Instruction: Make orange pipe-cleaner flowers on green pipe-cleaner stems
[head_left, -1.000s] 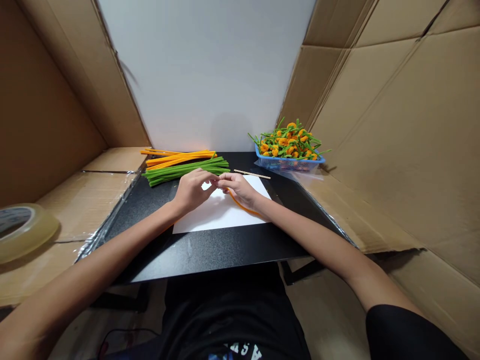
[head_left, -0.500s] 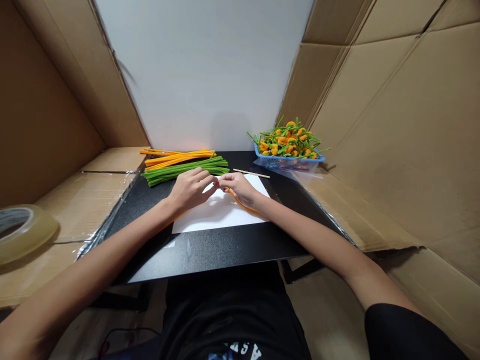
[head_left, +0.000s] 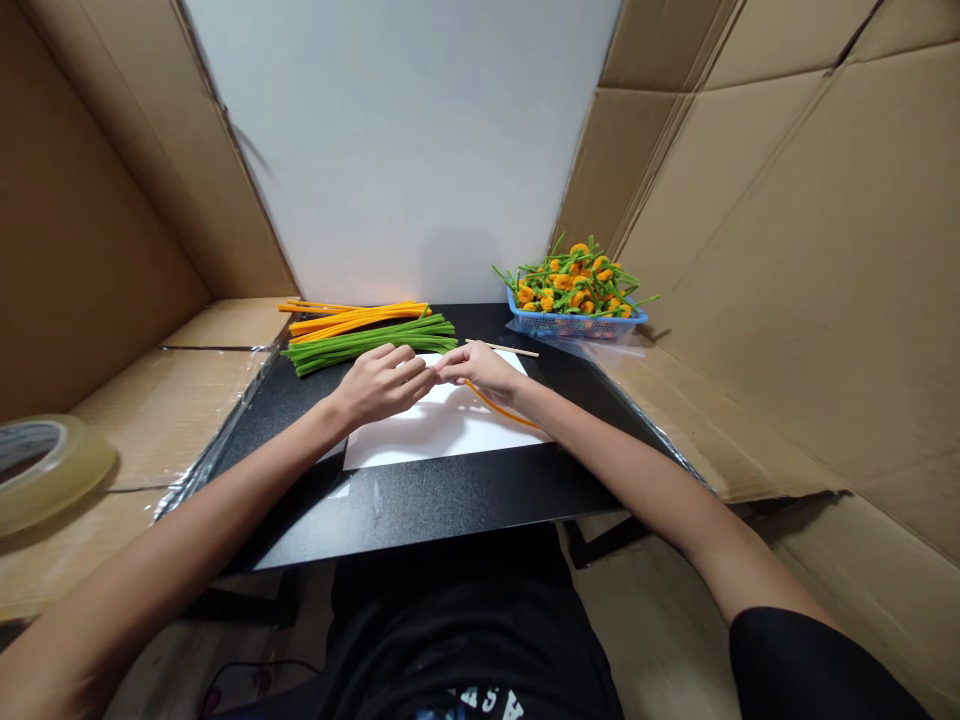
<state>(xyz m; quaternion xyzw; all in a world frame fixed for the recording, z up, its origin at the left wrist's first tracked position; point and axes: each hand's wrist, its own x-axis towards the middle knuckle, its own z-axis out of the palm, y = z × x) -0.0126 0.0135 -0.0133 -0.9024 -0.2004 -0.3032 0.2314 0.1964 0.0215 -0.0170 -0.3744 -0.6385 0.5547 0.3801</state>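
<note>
Blk table point(head_left: 420, 510), blue plastic basket point(head_left: 577, 325) at 1 o'clock, heaped w/ orange-and-green pipe-cleaner flowers point(head_left: 570, 285). White paper point(head_left: 442, 440) at centre. L hand point(head_left: 379, 385), R hand point(head_left: 476, 370) together at fingertips; R pinches orange pipe cleaner point(head_left: 502, 407), trailing to 4 o'clock over paper; L's grip can't tell.

Fuzzy chenille stems point(head_left: 367, 347), matt paper sheet point(head_left: 442, 445), glossy plastic basket point(head_left: 577, 325), corrugated cardboard point(head_left: 750, 250).

My black worktop point(head_left: 427, 510) stands walled in by corrugated cardboard sheets point(head_left: 750, 250) (creased at the folds), with a white panel point(head_left: 390, 150) straight ahead.
</note>
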